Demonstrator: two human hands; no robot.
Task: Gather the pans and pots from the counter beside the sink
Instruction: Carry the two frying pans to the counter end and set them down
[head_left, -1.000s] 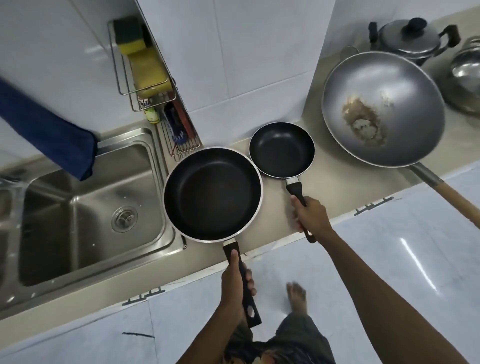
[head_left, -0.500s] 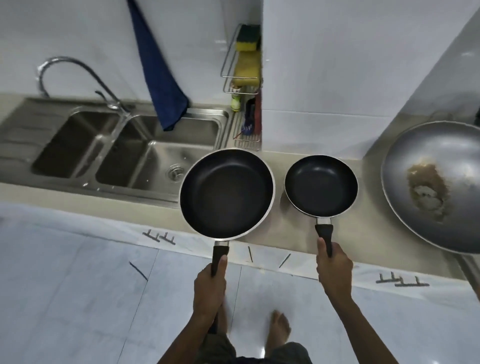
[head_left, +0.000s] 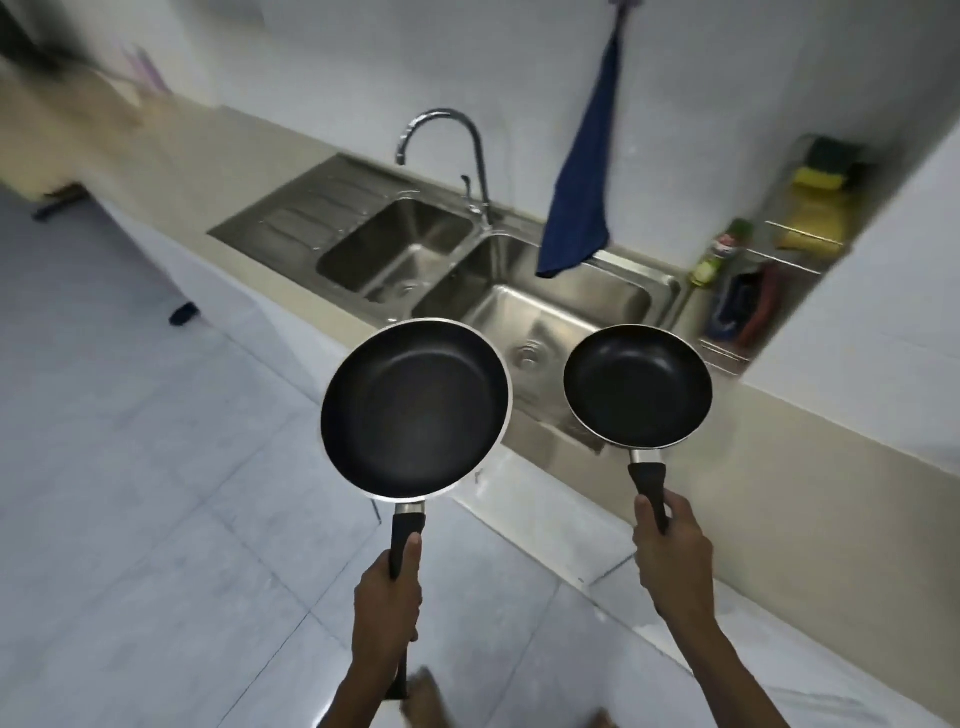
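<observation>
My left hand (head_left: 387, 603) grips the black handle of a large black frying pan (head_left: 415, 408), held level in the air over the counter's front edge and the floor. My right hand (head_left: 675, 556) grips the handle of a small black frying pan (head_left: 638, 385), held level above the right sink basin (head_left: 550, 317). Both pans are empty and lifted off the counter (head_left: 831, 441). The wok and pots are out of view.
A double steel sink with a draining board (head_left: 311, 208) and a curved tap (head_left: 441, 150) runs along the counter. A blue cloth (head_left: 582, 197) hangs over the right basin. A wire rack (head_left: 789, 244) with sponges and bottles stands at the right. White tiled floor (head_left: 156, 493) spreads to the left.
The view has swung left along the counter. Both pans have travelled left with my hands, from beside the wok to over the sink. The wok has left the frame.
</observation>
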